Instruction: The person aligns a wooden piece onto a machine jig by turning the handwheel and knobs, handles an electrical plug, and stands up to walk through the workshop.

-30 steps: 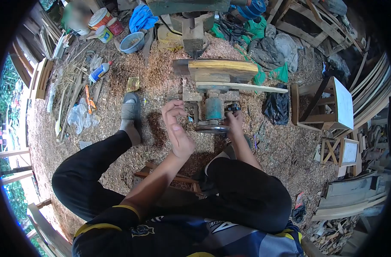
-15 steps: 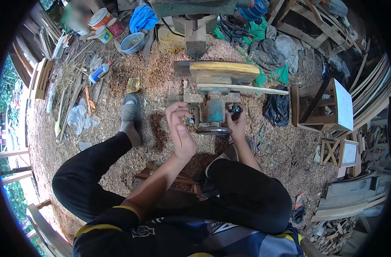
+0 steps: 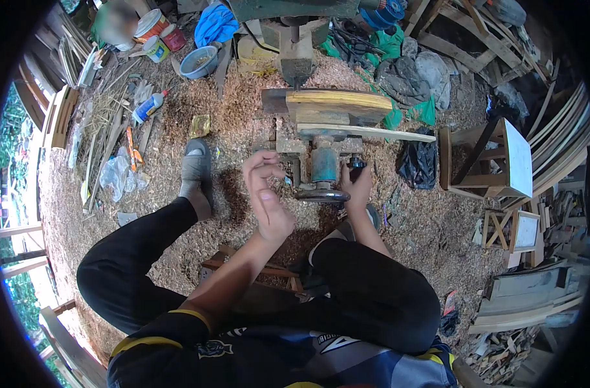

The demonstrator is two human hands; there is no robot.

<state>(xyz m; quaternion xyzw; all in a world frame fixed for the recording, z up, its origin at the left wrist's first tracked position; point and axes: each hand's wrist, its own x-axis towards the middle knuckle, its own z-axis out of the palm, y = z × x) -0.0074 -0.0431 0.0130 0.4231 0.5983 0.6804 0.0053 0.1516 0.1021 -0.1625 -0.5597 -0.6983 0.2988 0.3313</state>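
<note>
A drilling machine with a grey-green head (image 3: 295, 9) stands in front of me. Below its bit lies a wood block (image 3: 337, 107) with a yellowish top, clamped above a thin wooden strip (image 3: 366, 132). Nearer to me are a teal cylinder (image 3: 324, 165) and a round handwheel (image 3: 322, 195). My left hand (image 3: 266, 197) is raised left of the handwheel, fingers apart and curved, with nothing in it. On the right side, my right hand (image 3: 358, 187) has its fingers around a black knob (image 3: 356, 164).
Wood shavings cover the ground (image 3: 437, 226). A white-topped stool (image 3: 518, 157) lies at the right, near curved wood strips (image 3: 563, 139). At the upper left are a blue basin (image 3: 199, 63), paint cans (image 3: 156, 49) and a bottle (image 3: 149, 107). A low wooden frame (image 3: 279, 271) sits between my legs.
The right hand has shifted slightly around the black knob, which has turned. My left hand has moved only a little. The wood block stays in about the same place.
</note>
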